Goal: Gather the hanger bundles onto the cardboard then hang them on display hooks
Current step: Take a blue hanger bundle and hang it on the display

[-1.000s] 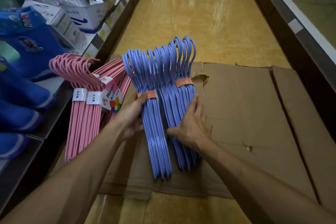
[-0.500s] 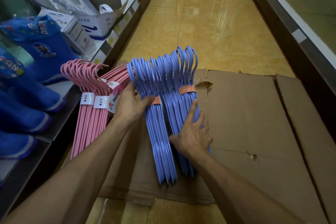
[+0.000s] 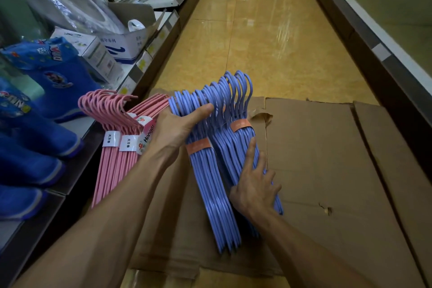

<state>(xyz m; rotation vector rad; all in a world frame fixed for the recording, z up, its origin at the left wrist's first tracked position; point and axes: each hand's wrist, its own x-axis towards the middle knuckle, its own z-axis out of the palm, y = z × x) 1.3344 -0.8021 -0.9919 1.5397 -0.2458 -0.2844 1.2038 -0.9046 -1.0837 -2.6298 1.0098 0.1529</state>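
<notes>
Blue hanger bundles [image 3: 217, 170] lying in a fan on the flattened cardboard [image 3: 327, 159], hooks pointing up the aisle, each cinched with an orange paper band [image 3: 198, 146]; at least two bands visible, exact bundle count not clear. Left hand [image 3: 180, 127] clasped over the necks of the nearer bundles just below the hooks, thumb stretched across the top and fingers wrapped behind, out of sight. Right hand [image 3: 253, 184] spread flat on the shafts of the right-hand bundle, fingers straight and pressing rather than curling, holding nothing. Judged from this: gathering step in hand, blue bundles being squared into one stack on the cardboard, hanging not yet begun. Next move likely calling for a firmer two-handed clasp around all the necks at once, or a push of the loose lower ends together, since the shafts splay apart toward the near edge and could slide past one another on lifting. Just left, pink hanger bundles [image 3: 117, 147] with white labels, propped against the shelf edge [image 3: 77, 147], lower ends hidden behind the left forearm, so unclear whether on the cardboard. Further out, blue fabric goods [image 3: 39, 91] and boxes [image 3: 121, 44] on the left shelving, tiled aisle floor [image 3: 257, 42] beyond. No display hooks recognisable anywhere in view.
</notes>
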